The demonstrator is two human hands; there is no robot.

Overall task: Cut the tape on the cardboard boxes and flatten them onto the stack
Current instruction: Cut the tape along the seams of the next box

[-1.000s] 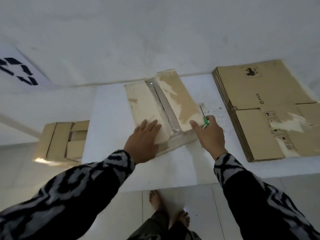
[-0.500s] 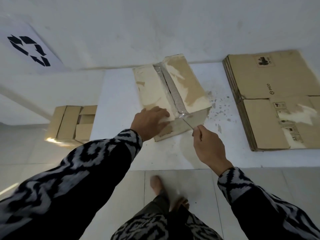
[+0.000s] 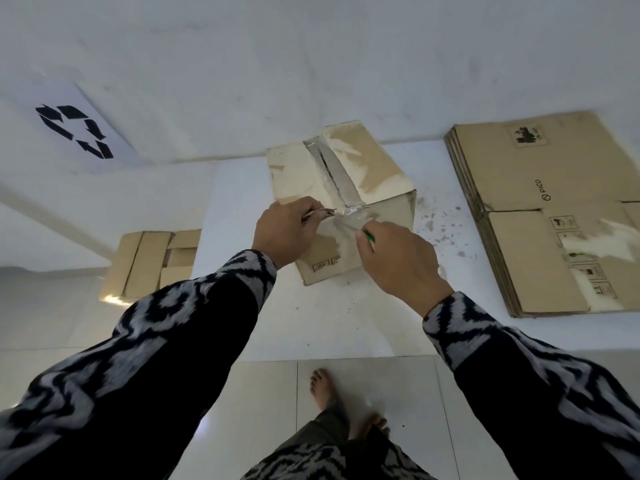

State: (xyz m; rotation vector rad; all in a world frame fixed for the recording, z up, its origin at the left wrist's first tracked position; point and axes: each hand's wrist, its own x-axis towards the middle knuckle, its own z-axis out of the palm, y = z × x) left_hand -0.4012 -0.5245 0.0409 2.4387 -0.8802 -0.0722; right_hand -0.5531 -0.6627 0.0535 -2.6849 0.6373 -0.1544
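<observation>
The box (image 3: 341, 199) stands on the white table (image 3: 346, 323), mid-scene, its clear tape (image 3: 341, 178) running along the top seam and over the near edge. The left hand (image 3: 287, 230) pinches the loose tape end at that near edge. The right hand (image 3: 398, 261) curls round a green-handled cutter (image 3: 367, 236) whose tip meets the tape just beside the left fingers. The stack (image 3: 554, 209) of flattened cardboard lies well to the right. Another flat box (image 3: 152, 265) lies on the floor to the left.
</observation>
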